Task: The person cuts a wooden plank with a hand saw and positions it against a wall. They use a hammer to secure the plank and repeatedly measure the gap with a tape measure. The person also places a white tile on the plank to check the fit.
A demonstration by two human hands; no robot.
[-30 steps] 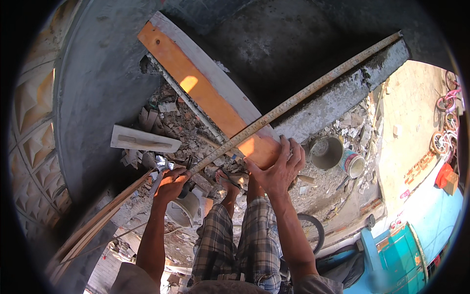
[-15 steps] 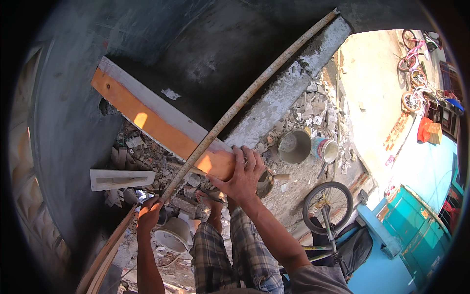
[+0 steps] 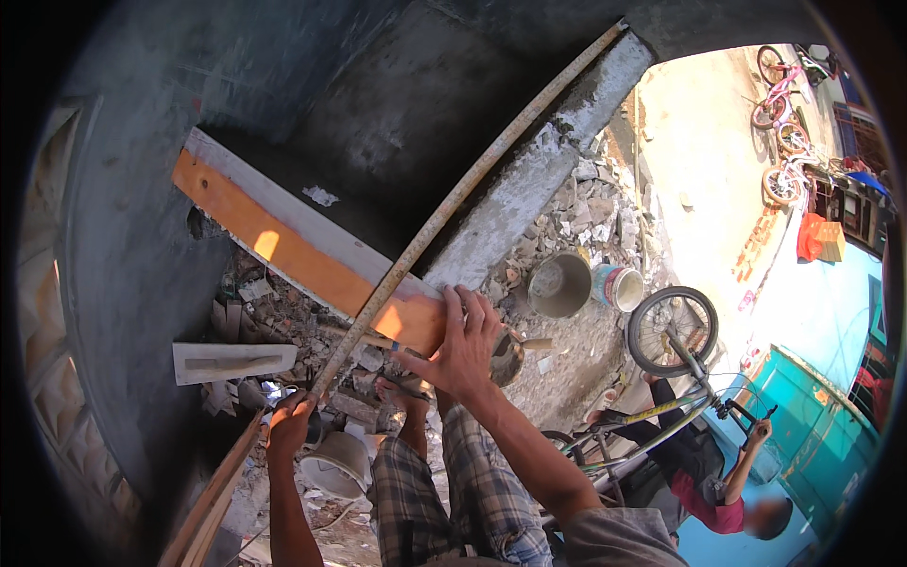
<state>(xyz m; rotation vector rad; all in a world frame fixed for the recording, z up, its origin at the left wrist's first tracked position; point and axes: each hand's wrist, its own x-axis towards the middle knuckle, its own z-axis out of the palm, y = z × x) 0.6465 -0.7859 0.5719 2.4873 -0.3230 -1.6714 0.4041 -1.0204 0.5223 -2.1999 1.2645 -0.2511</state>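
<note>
My left hand (image 3: 288,423) is closed around the lower end of a long, pale, rust-speckled pole (image 3: 453,194). The pole runs up and away to the right, crossing over a low wall with an orange face (image 3: 283,248) and a whitish top. Its far end lies along a rough grey cement ledge (image 3: 529,203). My right hand (image 3: 465,342) rests on the near corner of the orange wall, fingers stretched out and thumb apart. Long wooden strips (image 3: 213,491) stand beside my left forearm. Near that hand, a plastering float (image 3: 234,362) lies flat side up.
Broken rubble (image 3: 590,213) covers the ground beside the ledge. A grey bucket (image 3: 559,283), a paint pail (image 3: 619,287) and another bucket (image 3: 337,465) stand around me. At the right, a person (image 3: 704,482) is on a bicycle (image 3: 671,397). Small bikes (image 3: 782,142) stand farther off.
The person on the bicycle has come into view, with the front wheel farther right and up. My right thumb has come away from the wall's face. The pole stays in my left hand.
</note>
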